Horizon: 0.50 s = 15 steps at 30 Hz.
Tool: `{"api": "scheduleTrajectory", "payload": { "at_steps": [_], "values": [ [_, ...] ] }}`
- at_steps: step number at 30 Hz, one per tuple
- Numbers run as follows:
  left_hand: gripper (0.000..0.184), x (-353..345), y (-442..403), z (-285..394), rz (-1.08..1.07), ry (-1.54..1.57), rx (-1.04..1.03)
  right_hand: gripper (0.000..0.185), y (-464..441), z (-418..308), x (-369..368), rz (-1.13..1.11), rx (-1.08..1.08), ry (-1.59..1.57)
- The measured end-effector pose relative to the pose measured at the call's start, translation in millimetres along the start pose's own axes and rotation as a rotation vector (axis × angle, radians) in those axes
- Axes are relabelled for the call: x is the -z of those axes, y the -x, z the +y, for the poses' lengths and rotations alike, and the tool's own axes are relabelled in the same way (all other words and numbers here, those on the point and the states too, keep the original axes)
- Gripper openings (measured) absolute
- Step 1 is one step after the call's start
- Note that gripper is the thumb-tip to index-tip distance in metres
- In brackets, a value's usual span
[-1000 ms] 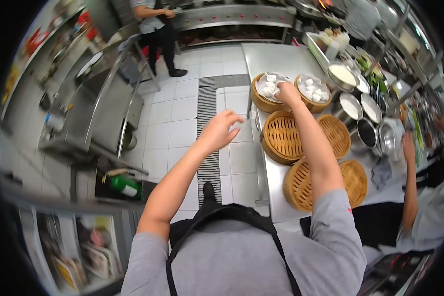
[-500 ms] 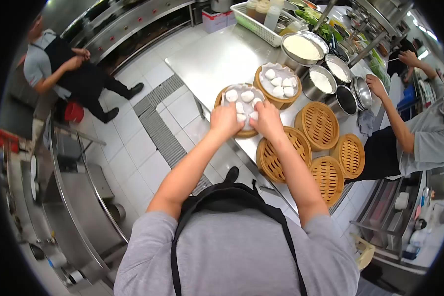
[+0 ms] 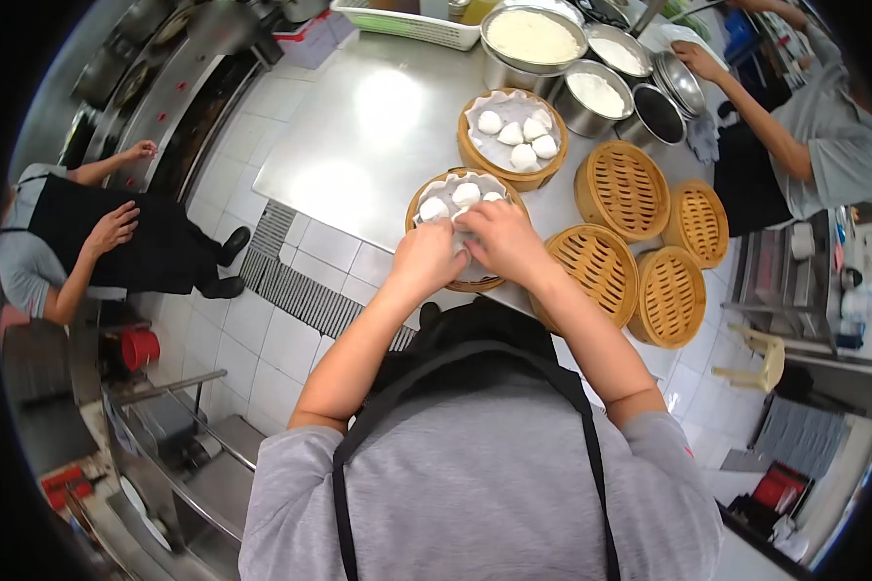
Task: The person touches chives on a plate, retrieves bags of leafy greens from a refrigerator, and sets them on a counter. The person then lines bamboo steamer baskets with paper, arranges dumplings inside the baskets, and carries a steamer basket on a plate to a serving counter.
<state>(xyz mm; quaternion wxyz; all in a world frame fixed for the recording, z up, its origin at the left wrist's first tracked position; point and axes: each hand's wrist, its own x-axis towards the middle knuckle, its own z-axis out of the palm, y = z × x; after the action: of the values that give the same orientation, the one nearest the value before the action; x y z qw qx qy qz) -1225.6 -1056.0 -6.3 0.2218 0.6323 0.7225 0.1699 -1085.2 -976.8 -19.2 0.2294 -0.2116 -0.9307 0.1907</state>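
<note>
My left hand (image 3: 426, 259) and my right hand (image 3: 504, 240) meet over the near part of a round bamboo steamer (image 3: 412, 219). Their fingers are curled and pinched close together, hiding what is between them. White buns (image 3: 434, 208) show beyond my fingertips on a pale paper liner (image 3: 484, 180); the near side of the liner is mostly covered by my hands. Just behind, a second bamboo steamer (image 3: 467, 155) holds several white buns (image 3: 523, 157) on its own paper liner.
Several slatted bamboo lids (image 3: 622, 191) lie right of my hands on the steel table (image 3: 329, 145). Metal pots of white powder (image 3: 533, 39) and a white basket (image 3: 412, 24) stand farther back. One person (image 3: 107, 232) stands at left, another (image 3: 794, 145) at right.
My hands have come closer together over the steamer, from being spread at its near side. The whole view has shifted. The person at left has lowered one hand and separated both.
</note>
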Motion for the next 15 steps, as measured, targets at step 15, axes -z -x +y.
{"api": "scheduleTrajectory", "payload": {
  "at_steps": [15],
  "values": [
    [0.034, 34, -31, -49, 0.160, -0.036, -0.435, 0.039, -20, -21, 20, 0.128, -0.405, -0.162]
  ]
}}
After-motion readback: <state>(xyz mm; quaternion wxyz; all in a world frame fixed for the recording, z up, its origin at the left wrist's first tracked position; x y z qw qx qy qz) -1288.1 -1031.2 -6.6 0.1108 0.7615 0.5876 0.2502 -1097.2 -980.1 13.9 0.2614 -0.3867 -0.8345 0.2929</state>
